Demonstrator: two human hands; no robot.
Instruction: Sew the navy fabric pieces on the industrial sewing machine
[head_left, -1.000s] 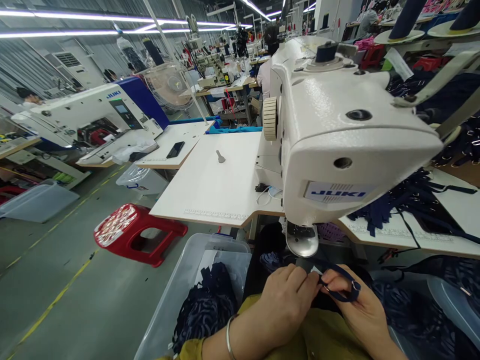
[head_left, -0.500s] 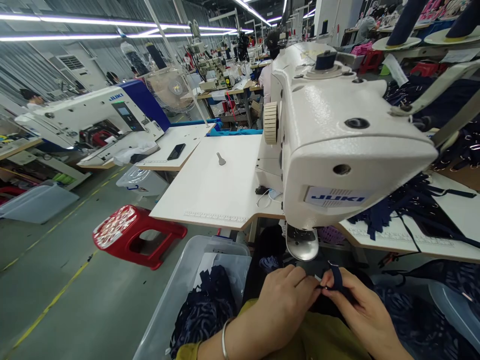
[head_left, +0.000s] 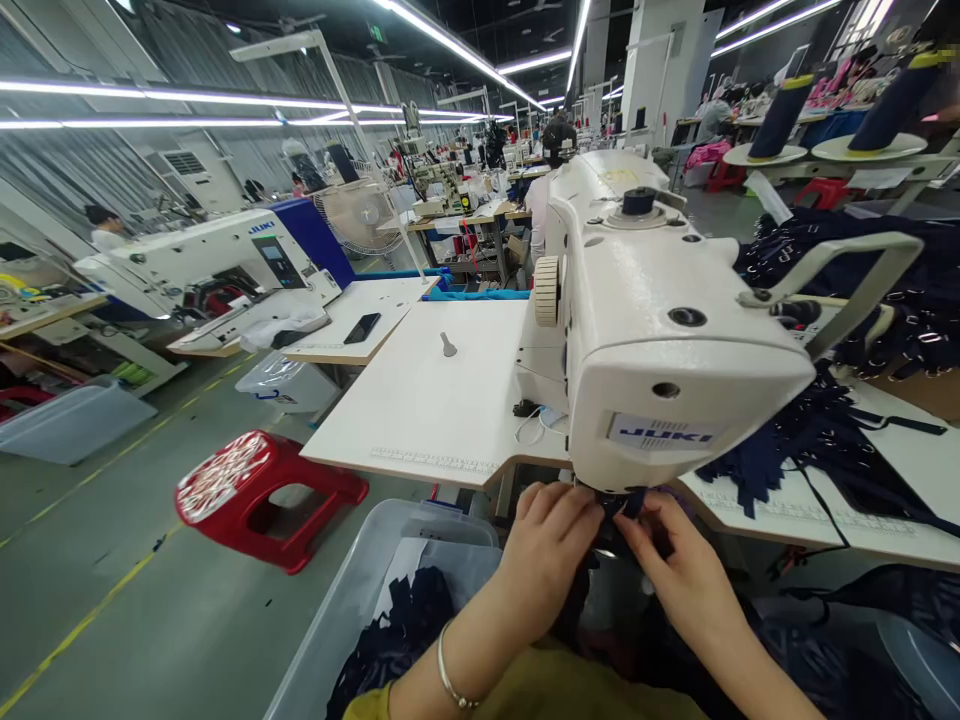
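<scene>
A white JUKI sewing machine [head_left: 660, 330] stands in front of me. Just below its head, both my hands are at a narrow navy strap [head_left: 634, 502]. My left hand [head_left: 546, 552], with a silver bangle at the wrist, has its fingers curled and pressed together on the strap's left side. On the other side, my right hand [head_left: 679, 562] pinches the strap between thumb and fingers. The needle area is mostly hidden by the machine head and my fingers. Dark fabric lies below my hands, over my lap.
A clear plastic bin [head_left: 337, 620] with navy patterned pieces [head_left: 397, 640] stands at lower left. Beyond it is a red stool [head_left: 270, 500]. A pile of navy straps [head_left: 810, 440] covers part of the right tabletop. The white table [head_left: 435, 400] bears a small grey metal piece [head_left: 448, 345].
Both hands have moved forward and up from near my lap to beneath the machine head, carrying the strap. My view has tilted up slightly.
</scene>
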